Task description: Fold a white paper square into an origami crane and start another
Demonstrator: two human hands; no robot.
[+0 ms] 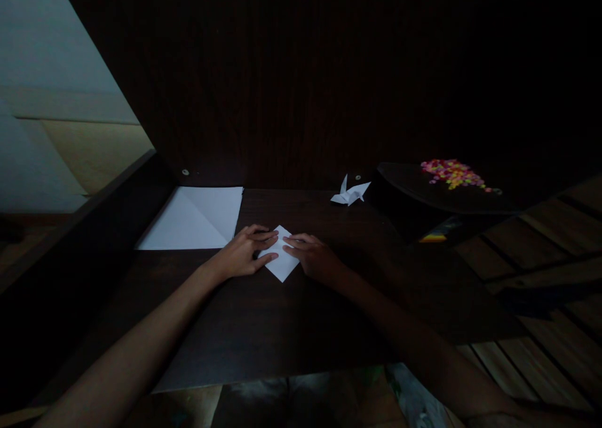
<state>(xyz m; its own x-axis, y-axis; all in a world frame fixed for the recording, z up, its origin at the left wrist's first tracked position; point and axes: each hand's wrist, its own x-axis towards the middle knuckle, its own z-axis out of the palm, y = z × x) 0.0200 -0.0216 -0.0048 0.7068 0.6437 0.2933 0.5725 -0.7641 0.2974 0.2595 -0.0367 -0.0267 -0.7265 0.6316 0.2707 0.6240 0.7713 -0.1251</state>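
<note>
A small white piece of origami paper (283, 269), diamond-shaped with one corner toward me, lies flat on the dark wooden desk. My left hand (244, 250) rests at its left side, thumb and fingers spread, with the fingertips on the paper. From the right, my right hand (316, 257) lays its stretched fingers on the upper part of the same sheet; its thumb is hard to make out. Behind my right hand stands a white folded paper crane (350, 195). Left of my left hand lies a stack of white paper (197, 218), its top sheet creased diagonally.
A dark panel (291, 89) rises behind the desk, and a low side board (84, 221) borders it at left. On a raised dark shelf (404, 177) at right sits a pile of small colourful pieces (454, 172). Wooden slats (555, 234) show beyond.
</note>
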